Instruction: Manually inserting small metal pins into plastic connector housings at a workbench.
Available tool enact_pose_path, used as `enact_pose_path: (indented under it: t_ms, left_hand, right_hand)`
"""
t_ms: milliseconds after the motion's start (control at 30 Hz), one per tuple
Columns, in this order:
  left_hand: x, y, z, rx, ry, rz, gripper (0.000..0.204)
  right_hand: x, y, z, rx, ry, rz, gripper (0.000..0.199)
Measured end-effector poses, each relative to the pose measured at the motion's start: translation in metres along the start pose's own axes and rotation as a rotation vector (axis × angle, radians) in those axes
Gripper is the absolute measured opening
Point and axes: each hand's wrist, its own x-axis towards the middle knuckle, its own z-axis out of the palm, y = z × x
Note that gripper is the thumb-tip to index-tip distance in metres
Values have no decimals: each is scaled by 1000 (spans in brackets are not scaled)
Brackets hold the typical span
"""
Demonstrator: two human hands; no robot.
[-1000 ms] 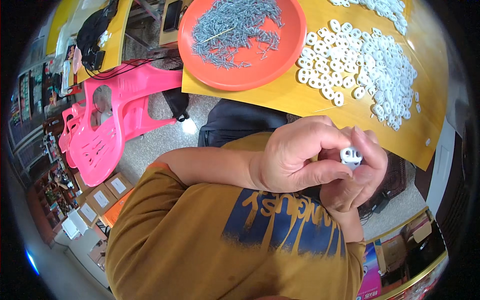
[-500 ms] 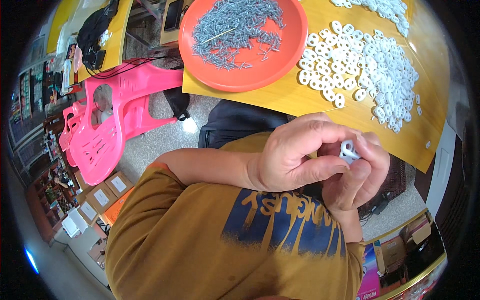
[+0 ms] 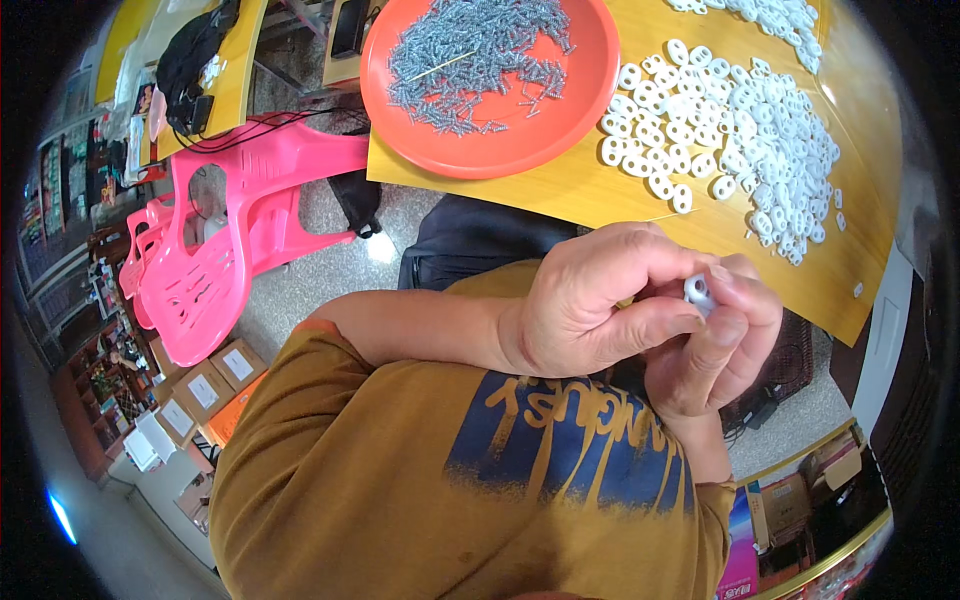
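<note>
Both hands meet in front of the chest, close to the table's near edge. Between their fingertips is a small white plastic piece with a round hole (image 3: 698, 292). My left hand (image 3: 600, 300) is closed, its thumb and forefinger on the piece from the left. My right hand (image 3: 735, 340) is curled up to it from the right, thumb and fingers pinching it. Fingers cover most of the piece. Beyond the hands, many similar white two-hole plastic pieces (image 3: 770, 150) lie in a loose pile on the yellow table (image 3: 560, 185).
A red-orange round tray (image 3: 440, 155) full of grey screws (image 3: 480, 60) stands left of the pile, a thin stick lying on the screws. Pink plastic chairs (image 3: 200, 290) are at the left, with cardboard boxes (image 3: 205, 390) below them. An open box (image 3: 785, 505) sits at lower right.
The small white piece has been turned and sits deeper between the fingertips, so less of it shows. The hands have otherwise hardly moved.
</note>
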Motion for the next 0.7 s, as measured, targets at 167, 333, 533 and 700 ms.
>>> enact_pose_path:
  t_ms: [167,333,533,700]
  left_hand:
    - [-1,0,2,18,19,-50,31]
    - [1,0,-4,21,-3,-45,34]
    - [0,-5,-7,67,-25,54,41]
    - [2,-1,-9,132,-35,104,41]
  right_hand:
    - [-1,2,3,40,44,70,22]
    - [1,3,0,12,12,66,24]
    - [-2,4,-2,69,7,74,30]
    - [-5,-1,2,45,36,114,34]
